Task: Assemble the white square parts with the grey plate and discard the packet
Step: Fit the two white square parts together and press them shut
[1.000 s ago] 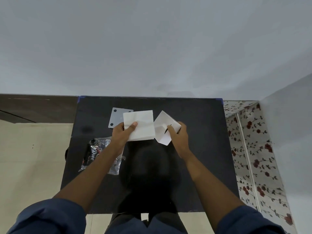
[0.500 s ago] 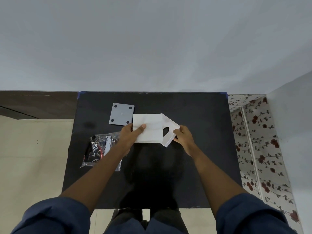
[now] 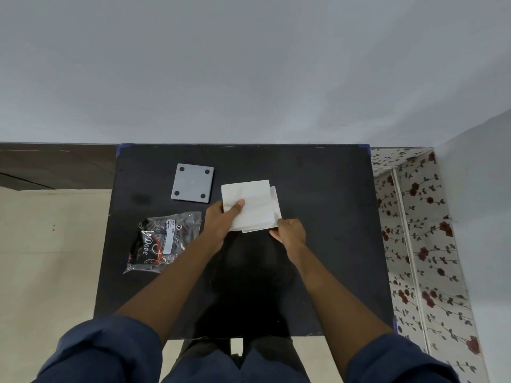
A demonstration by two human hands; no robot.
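Two white square parts are stacked over the middle of the black table [image 3: 318, 189]. The upper white square [image 3: 251, 203] is pinched at its near left edge by my left hand [image 3: 221, 222], thumb on top. The lower white square [image 3: 275, 210] peeks out along the right and near edges, held at its near right corner by my right hand [image 3: 291, 232]. The grey plate [image 3: 193, 183], with a dark hole at each corner, lies flat to the left of the squares. A clear packet [image 3: 163, 241] with dark contents and a white label lies near my left forearm.
The table stands against a grey wall. A floral-patterned surface [image 3: 414, 230] runs along its right side. Beige floor [image 3: 49, 258] lies to the left, and my knees show under the near edge.
My right hand swung its white square from a tilted pose to flat under the left hand's square, so both now overlap. Both hands shifted right, uncovering the grey plate.
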